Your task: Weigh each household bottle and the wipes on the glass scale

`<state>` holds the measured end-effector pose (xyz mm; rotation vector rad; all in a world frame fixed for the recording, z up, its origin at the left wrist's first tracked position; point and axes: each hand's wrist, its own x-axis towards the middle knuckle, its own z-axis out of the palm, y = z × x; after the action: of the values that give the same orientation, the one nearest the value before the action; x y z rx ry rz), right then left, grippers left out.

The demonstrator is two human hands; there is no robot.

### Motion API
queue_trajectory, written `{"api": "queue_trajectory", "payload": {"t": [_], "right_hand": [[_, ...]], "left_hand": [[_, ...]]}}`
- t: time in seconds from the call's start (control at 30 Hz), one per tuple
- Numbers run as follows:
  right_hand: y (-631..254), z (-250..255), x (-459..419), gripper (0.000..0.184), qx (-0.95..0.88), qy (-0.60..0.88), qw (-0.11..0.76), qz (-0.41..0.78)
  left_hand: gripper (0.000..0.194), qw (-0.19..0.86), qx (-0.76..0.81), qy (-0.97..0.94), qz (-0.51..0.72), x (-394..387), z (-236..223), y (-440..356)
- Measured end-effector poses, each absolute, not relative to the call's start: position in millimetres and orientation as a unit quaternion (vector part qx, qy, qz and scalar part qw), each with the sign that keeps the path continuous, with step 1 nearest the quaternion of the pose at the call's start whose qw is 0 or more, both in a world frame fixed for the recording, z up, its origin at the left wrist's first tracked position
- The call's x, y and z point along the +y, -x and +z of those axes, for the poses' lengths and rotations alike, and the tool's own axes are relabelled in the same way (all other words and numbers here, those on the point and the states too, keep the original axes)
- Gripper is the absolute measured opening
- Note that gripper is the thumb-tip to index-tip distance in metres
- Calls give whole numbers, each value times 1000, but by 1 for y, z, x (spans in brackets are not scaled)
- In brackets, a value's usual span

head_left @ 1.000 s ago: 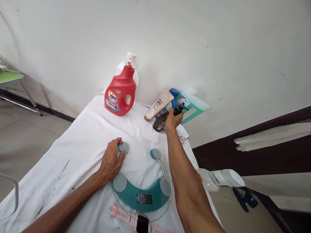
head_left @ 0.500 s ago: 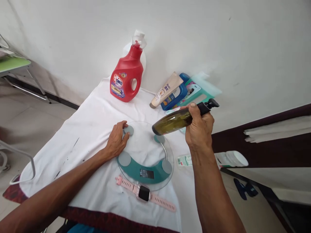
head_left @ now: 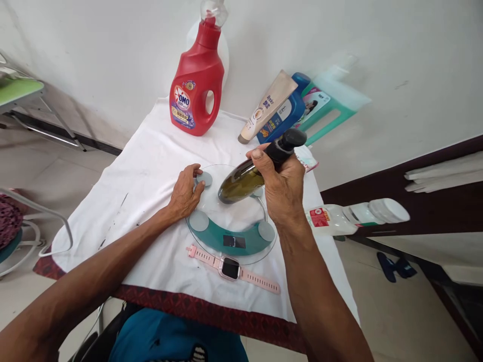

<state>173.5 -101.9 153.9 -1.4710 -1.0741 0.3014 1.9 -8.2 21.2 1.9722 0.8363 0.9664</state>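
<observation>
My right hand (head_left: 282, 185) is wrapped round a dark olive pump bottle (head_left: 241, 180) with a black top, held tilted just above a round glass scale (head_left: 230, 221) with a teal band. The bottle's base points down-left over the glass. My left hand (head_left: 185, 192) rests on the scale's left rim, fingers curled by a grey pad. The scale lies on a white cloth (head_left: 132, 186) over the table.
A pink smartwatch (head_left: 233, 267) lies in front of the scale. At the back stand a red detergent jug (head_left: 196, 85), a beige tube (head_left: 267, 107), a blue bottle (head_left: 289, 110) and a teal container (head_left: 328, 98). A white bottle (head_left: 354, 217) lies off the right edge. Metal chair frames stand left.
My right hand picked up the dark bottle from the back group and brought it down-left over the scale. The left hand stayed on the scale's rim. The view shifted downward.
</observation>
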Motion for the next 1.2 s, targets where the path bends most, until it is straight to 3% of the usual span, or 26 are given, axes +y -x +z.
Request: {"api": "queue_trajectory", "payload": {"t": [0.17,0.37,0.57,1.2], "right_hand": [[-173,146,-120,43,-474,608,632,79],[-185,96,-168,46,-389,658,643,-54],[-196,61,-186,61,-332,720,607,-51],[-201,67,-190,61,-331,724,604,-48]], "left_hand": [[44,395,323,-774,376,-7,23,0],[45,394,337,-776,359,-9,26,-1],[43,388,338,-778,360,-10,29,-2],[44,382,330,-788,354,-8,30,-1]]}}
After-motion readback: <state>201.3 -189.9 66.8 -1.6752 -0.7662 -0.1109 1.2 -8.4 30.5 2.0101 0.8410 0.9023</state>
